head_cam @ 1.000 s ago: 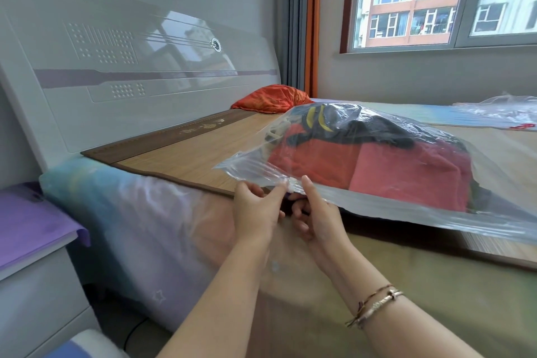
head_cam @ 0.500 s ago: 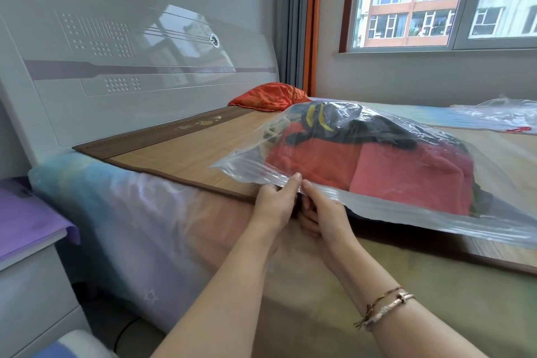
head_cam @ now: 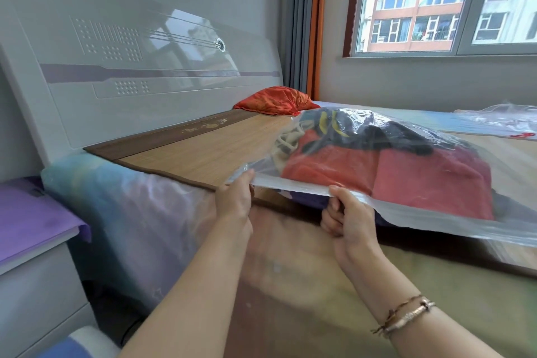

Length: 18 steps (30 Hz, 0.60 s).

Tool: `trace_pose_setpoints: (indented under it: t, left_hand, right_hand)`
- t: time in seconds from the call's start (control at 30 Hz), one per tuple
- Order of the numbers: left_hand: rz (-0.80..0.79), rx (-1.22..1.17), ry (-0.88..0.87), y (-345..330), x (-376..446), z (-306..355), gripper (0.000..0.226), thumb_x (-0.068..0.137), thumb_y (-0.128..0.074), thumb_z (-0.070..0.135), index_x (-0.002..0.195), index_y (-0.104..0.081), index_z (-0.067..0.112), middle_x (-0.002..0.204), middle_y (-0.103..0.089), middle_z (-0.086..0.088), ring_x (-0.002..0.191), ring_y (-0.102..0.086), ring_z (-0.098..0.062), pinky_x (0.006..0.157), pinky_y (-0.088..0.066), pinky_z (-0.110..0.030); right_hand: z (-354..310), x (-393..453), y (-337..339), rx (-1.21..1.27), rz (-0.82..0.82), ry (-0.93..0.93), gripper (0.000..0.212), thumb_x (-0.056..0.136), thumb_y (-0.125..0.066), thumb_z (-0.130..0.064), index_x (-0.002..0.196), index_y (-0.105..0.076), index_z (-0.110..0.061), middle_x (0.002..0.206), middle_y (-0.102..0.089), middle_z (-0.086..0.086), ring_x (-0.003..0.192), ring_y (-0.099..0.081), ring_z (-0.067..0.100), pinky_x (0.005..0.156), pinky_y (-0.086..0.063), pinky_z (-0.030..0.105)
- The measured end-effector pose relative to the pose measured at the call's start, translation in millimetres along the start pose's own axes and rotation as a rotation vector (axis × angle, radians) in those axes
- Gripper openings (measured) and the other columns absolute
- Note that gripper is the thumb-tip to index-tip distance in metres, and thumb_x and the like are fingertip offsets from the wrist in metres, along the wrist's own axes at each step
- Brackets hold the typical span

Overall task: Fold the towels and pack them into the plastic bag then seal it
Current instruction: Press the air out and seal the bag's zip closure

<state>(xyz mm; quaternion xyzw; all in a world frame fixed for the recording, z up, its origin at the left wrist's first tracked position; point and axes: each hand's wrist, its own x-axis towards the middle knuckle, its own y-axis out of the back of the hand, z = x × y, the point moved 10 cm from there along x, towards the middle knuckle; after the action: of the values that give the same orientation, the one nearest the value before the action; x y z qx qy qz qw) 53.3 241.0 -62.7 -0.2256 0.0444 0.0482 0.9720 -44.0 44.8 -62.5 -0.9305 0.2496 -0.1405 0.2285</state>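
Hands have slid apart along the clear plastic bag [head_cam: 406, 160] mouth strip, left hand [head_cam: 234, 197] and right hand [head_cam: 347, 216] both pinching it. Keep pressing evenly rightward past the folded red towels [head_cam: 392, 177] so no gaps stay.

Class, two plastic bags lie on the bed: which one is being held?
The near bag, stuffed with red towels, pinched at its edge by both hands; the far bag lies untouched.
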Motion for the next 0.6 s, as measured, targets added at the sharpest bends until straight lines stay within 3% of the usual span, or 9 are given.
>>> trace_pose_setpoints:
  t: [0.1, 0.27, 0.43, 0.47, 0.53, 0.6]
  left_hand:
    - [-0.006, -0.010, -0.003, 1.7, -2.5, -6.0, 0.012, 0.082, -0.070, 0.017, 0.079, -0.059, 0.014, 0.071, -0.056, 0.000, 0.073, -0.054, -0.018, 0.077, -0.042, -0.031]
    - [-0.095, -0.048, 0.043, -7.6, -9.5, -12.4, 0.019, 0.079, -0.072, 0.022, 0.090, -0.065, 0.009, 0.077, -0.061, -0.003, 0.083, -0.060, -0.023, 0.086, -0.047, -0.037]
    - [-0.018, -0.001, -0.008, 0.3, -11.1, -9.9, 0.031, 0.083, -0.070, 0.020, 0.109, -0.061, 0.004, 0.096, -0.061, -0.007, 0.086, -0.057, -0.019, 0.084, -0.045, -0.032]
    - [-0.015, 0.002, 0.000, 2.1, -10.0, -9.6, 0.027, 0.083, -0.070, 0.018, 0.105, -0.063, 0.004, 0.094, -0.063, -0.008, 0.083, -0.058, -0.019, 0.084, -0.048, -0.032]
    - [-0.005, -0.007, 0.017, 7.4, -3.8, -9.8, 0.008, 0.084, -0.068, 0.015, 0.084, -0.064, 0.008, 0.075, -0.059, -0.006, 0.065, -0.054, -0.017, 0.064, -0.047, -0.027]
    - [-0.017, 0.039, -0.009, 10.2, 1.4, -6.9, 0.018, 0.086, -0.067, 0.015, 0.070, -0.060, 0.014, 0.062, -0.053, -0.001, 0.061, -0.051, -0.015, 0.057, -0.039, -0.023]
  right_hand:
    - [2.3, -6.0, 4.0, -0.089, -0.007, 0.007, 0.042, 0.092, -0.051, -0.018, 0.054, -0.035, -0.014, 0.042, -0.017, -0.004, 0.038, -0.013, 0.011, 0.045, -0.009, 0.024]
    - [26.5, -17.6, -20.9, -0.202, -0.100, -0.178, 0.055, 0.088, -0.055, -0.055, 0.055, -0.051, -0.012, 0.043, -0.024, -0.001, 0.037, -0.018, 0.012, 0.040, -0.013, 0.022]
    - [21.7, -18.3, -46.7, -0.165, -0.101, -0.077, 0.042, 0.095, -0.053, -0.028, 0.057, -0.044, -0.013, 0.043, -0.027, -0.005, 0.037, -0.020, 0.009, 0.041, -0.016, 0.021]
    - [20.1, -17.4, -46.3, -0.161, -0.102, -0.065, 0.042, 0.095, -0.052, -0.025, 0.056, -0.043, -0.014, 0.045, -0.027, -0.005, 0.038, -0.020, 0.009, 0.041, -0.016, 0.020]
    - [18.0, -16.2, -43.3, -0.172, -0.108, -0.052, 0.044, 0.095, -0.051, -0.023, 0.053, -0.041, -0.015, 0.047, -0.024, -0.003, 0.040, -0.019, 0.009, 0.041, -0.017, 0.020]
    - [17.0, -15.7, -40.9, -0.199, -0.115, -0.038, 0.046, 0.095, -0.051, -0.024, 0.051, -0.040, -0.017, 0.047, -0.023, -0.003, 0.041, -0.018, 0.010, 0.042, -0.017, 0.020]
